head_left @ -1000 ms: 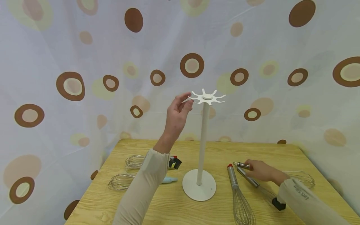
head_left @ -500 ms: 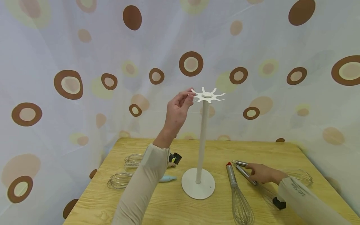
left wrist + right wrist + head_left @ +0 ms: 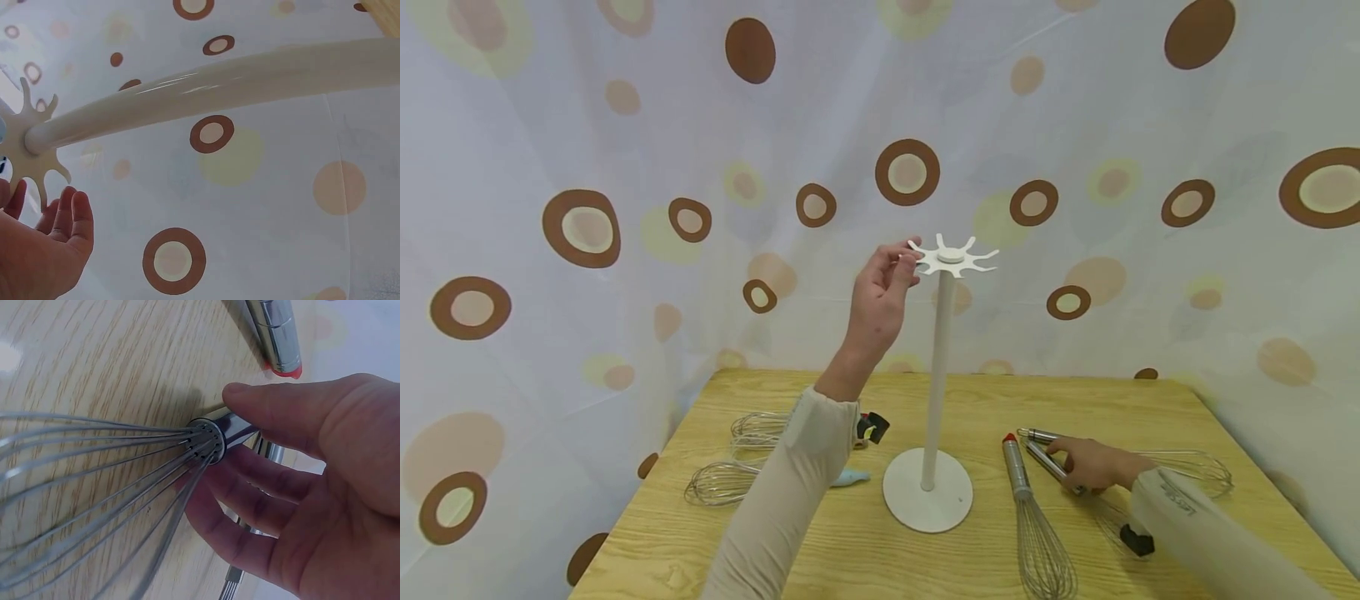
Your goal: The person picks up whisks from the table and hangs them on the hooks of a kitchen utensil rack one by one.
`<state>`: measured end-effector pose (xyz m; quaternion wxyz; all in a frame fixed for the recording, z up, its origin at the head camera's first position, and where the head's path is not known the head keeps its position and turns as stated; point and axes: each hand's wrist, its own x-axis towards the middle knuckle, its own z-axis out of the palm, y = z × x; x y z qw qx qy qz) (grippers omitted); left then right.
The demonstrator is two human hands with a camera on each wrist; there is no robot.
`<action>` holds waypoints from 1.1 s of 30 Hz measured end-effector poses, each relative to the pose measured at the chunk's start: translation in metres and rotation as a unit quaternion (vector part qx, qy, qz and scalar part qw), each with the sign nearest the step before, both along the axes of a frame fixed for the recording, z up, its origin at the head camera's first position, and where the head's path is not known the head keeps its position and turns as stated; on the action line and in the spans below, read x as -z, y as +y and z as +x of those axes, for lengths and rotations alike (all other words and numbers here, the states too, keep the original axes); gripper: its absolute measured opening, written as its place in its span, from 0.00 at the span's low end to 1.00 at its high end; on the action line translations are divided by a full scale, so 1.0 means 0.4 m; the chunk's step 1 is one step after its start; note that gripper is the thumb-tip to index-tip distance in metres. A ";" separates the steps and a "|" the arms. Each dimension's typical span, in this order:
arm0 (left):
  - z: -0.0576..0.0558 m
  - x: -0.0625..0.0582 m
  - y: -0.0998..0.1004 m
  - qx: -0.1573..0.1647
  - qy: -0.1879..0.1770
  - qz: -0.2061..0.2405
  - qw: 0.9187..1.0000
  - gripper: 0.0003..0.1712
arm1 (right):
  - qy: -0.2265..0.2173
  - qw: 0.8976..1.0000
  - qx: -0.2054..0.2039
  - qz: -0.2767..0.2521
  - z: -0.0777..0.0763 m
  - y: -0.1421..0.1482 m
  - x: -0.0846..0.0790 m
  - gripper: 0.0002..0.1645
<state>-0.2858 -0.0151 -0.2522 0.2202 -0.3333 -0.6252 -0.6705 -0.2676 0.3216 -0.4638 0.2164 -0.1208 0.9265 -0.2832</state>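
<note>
In the head view a white utensil stand rises from a round base, with a ring of hooks on top. My left hand pinches one of the left hooks between thumb and fingers; the left wrist view shows the curled fingers around that prong. On the right, my right hand grips the steel handle of a whisk lying on the table. From the right wrist view, the thumb lies across the handle and the fingers curl beneath it, just behind the wires.
A red-tipped whisk lies between the stand and my right hand. Another whisk lies behind that hand. Left of the stand are more whisks, one with a light blue handle, partly hidden by my left sleeve. A spotted curtain hangs behind.
My left hand has moved slightly right, its fingertips now around the hook. My right hand has shifted a little down the whisk's handle, its fingers reaching round it. The whisks stay in place.
</note>
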 end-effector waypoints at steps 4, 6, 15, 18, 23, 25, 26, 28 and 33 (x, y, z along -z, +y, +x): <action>0.004 -0.001 0.004 -0.004 0.001 -0.008 1.000 0.10 | 0.006 1.000 0.000 0.012 -0.007 -0.006 0.010 0.35; 0.005 -0.002 0.006 -0.006 0.003 -0.011 1.000 0.10 | 0.009 1.000 -0.003 0.017 -0.008 -0.008 0.013 0.35; 0.007 -0.003 0.004 -0.012 0.004 -0.020 1.000 0.10 | 0.031 0.999 -0.016 0.005 -0.005 -0.017 0.000 0.36; 0.006 -0.003 -0.001 -0.013 0.000 -0.020 1.000 0.10 | 0.047 0.999 -0.024 -0.011 -0.007 -0.018 -0.013 0.34; 0.004 -0.002 -0.003 -0.011 0.002 -0.022 1.000 0.10 | 0.076 0.996 -0.020 -0.039 -0.017 -0.016 -0.041 0.32; 0.003 -0.003 -0.003 -0.010 0.004 -0.022 1.000 0.10 | 0.094 0.994 -0.023 -0.047 -0.019 -0.019 -0.058 0.33; 0.002 -0.003 -0.003 -0.009 0.005 -0.022 1.000 0.10 | 0.106 0.993 -0.027 -0.049 -0.020 -0.021 -0.067 0.33; 0.002 -0.004 -0.004 -0.009 0.006 -0.021 1.000 0.10 | 0.124 0.990 -0.034 -0.053 -0.022 -0.026 -0.085 0.34; 0.004 -0.004 -0.004 -0.010 0.004 -0.022 1.000 0.10 | 0.161 0.984 -0.035 -0.064 -0.022 -0.044 -0.124 0.34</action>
